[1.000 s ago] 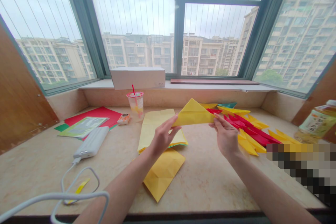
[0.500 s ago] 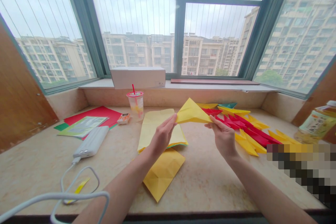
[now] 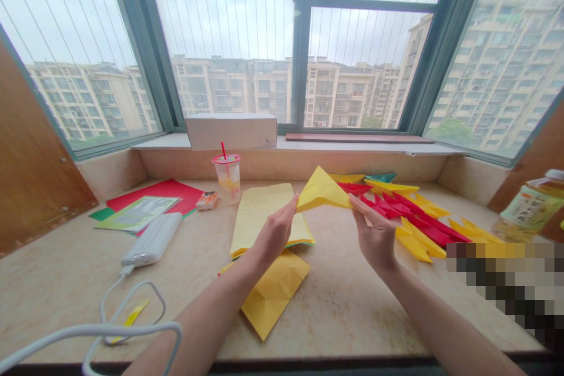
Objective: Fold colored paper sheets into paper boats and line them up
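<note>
Between my hands, above the counter, is a folded yellow paper (image 3: 321, 189) with a peaked top and two lower corners. My left hand (image 3: 281, 224) pinches its left corner, and my right hand (image 3: 375, 234) has its fingers on the right corner. Below my left forearm lies a creased yellow paper sheet (image 3: 277, 294). Behind it sits a stack of pale yellow paper (image 3: 259, 211), with green showing at its lower edge. Right of my hands, several red folded paper pieces (image 3: 408, 208) and yellow folded paper pieces (image 3: 418, 239) lie together.
At left are red paper (image 3: 163, 191), a clear packet (image 3: 138, 212), a white power bank (image 3: 154, 239) and a looping white cable (image 3: 88, 332). A drink cup (image 3: 228, 176) with a straw stands near the wall. A bottle (image 3: 531, 205) stands at right. A white box (image 3: 231, 132) rests on the sill.
My right hand's fingers have straightened along the right corner of the folded yellow paper. The paper's outline has narrowed slightly; the things on the counter stay put.
</note>
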Motion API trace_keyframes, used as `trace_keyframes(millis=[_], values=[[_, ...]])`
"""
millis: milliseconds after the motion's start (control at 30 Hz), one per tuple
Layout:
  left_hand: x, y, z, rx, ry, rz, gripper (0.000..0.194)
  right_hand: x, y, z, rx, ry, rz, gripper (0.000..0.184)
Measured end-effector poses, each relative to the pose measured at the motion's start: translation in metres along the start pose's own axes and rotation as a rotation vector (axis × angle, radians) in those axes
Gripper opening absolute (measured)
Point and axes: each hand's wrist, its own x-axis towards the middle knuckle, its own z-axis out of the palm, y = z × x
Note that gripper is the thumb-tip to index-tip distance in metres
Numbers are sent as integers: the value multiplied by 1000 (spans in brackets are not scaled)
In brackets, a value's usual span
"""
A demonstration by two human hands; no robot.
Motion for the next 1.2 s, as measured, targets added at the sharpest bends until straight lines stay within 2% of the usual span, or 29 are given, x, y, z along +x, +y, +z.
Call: trace_keyframes(millis=[200,300,400,500,633,767,867,933,1033,1100,1200], values=[[7,35,9,-420,-13,-379,37,-5,-11,2,-79,-153,-381,42],[9,47,15,-717,-34,-436,37,-8,-17,5,-149,-253,-500,50],[11,56,15,-1019,-56,-450,35,-11,-22,8,-222,-339,-536,54],[12,64,10,-1177,-85,-490,40,-13,-25,10,-265,-389,-545,57],[11,66,10,-1274,-82,-534,48,-15,-25,11,-297,-420,-553,58],[11,57,16,-1229,13,-617,45,-17,-26,13,-314,-508,-543,57],[12,51,17,-1156,78,-672,41,-16,-27,13,-239,-508,-488,50],[13,49,15,-1103,103,-692,38,-15,-27,13,-164,-434,-399,42],[14,46,14,-1025,99,-680,33,-12,-24,13,-91,-264,-188,33],[13,45,15,-987,74,-662,30,-10,-20,13,-35,-194,-18,36],[11,48,16,-945,12,-643,27,-8,-16,15,147,-279,248,46]])
